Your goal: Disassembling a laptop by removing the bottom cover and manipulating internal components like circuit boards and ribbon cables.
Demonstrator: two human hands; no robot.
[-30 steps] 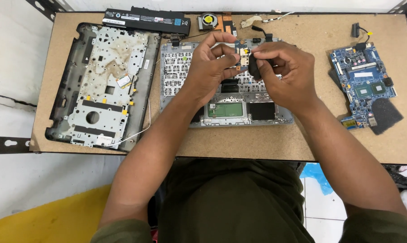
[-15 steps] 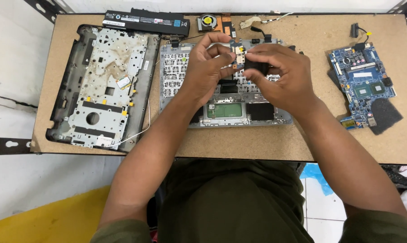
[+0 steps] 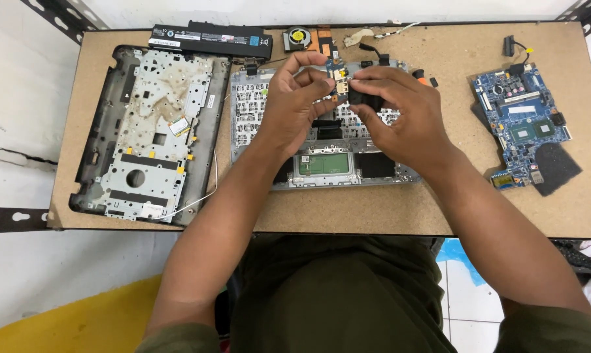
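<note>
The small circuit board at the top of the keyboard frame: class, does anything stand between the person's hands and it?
Nothing visible does. The left hand and right hand already pinch the small circuit board directly, above the keyboard frame.

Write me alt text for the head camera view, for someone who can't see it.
Both hands, left hand and right hand, pinch a small circuit board above an opened laptop keyboard frame on a brown workbench. A laptop base shell lies to the left, a blue motherboard to the right, a black battery behind.
</note>
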